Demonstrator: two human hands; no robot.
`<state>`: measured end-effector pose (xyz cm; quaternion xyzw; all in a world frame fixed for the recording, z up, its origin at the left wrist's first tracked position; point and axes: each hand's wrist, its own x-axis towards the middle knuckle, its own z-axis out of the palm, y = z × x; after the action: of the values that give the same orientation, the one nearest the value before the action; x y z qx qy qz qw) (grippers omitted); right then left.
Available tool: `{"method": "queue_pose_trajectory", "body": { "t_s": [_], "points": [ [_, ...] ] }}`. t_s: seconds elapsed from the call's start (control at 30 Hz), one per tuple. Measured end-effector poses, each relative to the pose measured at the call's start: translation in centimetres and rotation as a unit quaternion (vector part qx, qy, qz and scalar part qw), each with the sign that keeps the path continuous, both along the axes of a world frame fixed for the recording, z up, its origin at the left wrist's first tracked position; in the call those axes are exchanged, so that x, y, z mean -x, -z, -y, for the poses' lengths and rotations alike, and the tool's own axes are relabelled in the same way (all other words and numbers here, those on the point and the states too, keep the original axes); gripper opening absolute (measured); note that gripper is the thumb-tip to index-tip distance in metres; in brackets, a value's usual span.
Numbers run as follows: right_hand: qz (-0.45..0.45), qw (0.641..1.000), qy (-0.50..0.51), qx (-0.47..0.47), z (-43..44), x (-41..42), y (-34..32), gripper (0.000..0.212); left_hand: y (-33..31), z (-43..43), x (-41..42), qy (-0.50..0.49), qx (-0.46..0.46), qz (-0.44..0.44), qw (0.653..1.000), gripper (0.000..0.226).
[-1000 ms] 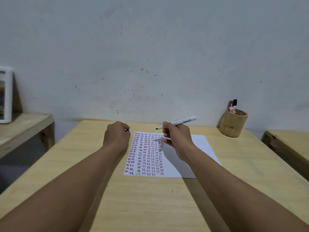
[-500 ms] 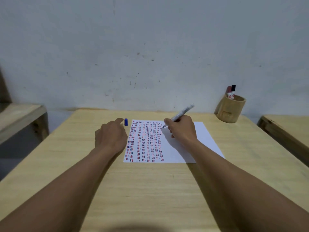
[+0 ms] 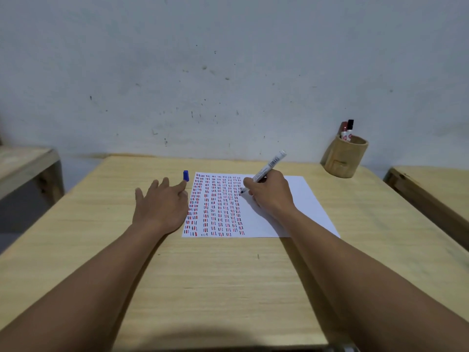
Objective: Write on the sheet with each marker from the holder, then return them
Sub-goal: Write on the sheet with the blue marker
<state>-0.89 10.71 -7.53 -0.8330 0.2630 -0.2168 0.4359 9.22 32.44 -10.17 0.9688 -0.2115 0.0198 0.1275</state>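
On sheet (image 3: 299, 199): R hand (image 3: 270, 196) pinching marker (image 3: 269, 165); L hand (image 3: 162, 204) spread flat.

Both forearms are bare, no sleeves, left grip (image 3: 162, 208) ringless.

One head-worn view looks forward and down, close over the wooden table (image 3: 228, 275).

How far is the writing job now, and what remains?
Done: red and dark marks fill the sheet's left half. In hand: the right hand writes with an uncapped marker; its blue cap stands by the open left hand. Left: recapping, returning it to the holder.
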Motion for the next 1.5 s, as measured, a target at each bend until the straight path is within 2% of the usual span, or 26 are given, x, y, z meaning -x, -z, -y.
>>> {"method": "queue_pose_trajectory", "body": {
  "t_s": [0.63, 0.8, 1.03, 1.13, 1.23, 1.5],
  "points": [
    [-0.016, 1.0, -0.009, 0.011, 0.0, -0.2, 0.0, 0.024, 0.1, 0.0, -0.1, 0.0, 0.004, 0.002, 1.0, 0.054],
    [0.009, 1.0, 0.007, -0.019, 0.1, -0.2, 0.0, 0.026, -0.1, 0.0, 0.0, -0.009, 0.019, -0.001, 1.0, 0.053],
    [0.048, 0.998, 0.016, -0.047, 0.5, -0.5, -0.9, 0.031, -2.5, 0.9, -0.4, -0.056, 0.194, 0.021, 0.979, 0.048],
    [0.052, 0.996, 0.003, -0.068, 0.8, -0.5, -1.2, 0.03, -3.0, 1.2, -1.6, 0.009, 0.177, 0.011, 0.984, 0.051],
    [0.07, 0.991, -0.002, -0.113, 0.8, -0.2, -1.4, 0.027, -2.9, 1.3, -2.7, 0.044, 0.146, 0.016, 0.988, 0.04],
    [0.114, 0.967, -0.029, -0.225, 0.0, 1.7, -2.9, 0.026, -4.0, 1.1, -1.5, 0.007, 0.221, 0.039, 0.975, 0.015]
  ]
}}
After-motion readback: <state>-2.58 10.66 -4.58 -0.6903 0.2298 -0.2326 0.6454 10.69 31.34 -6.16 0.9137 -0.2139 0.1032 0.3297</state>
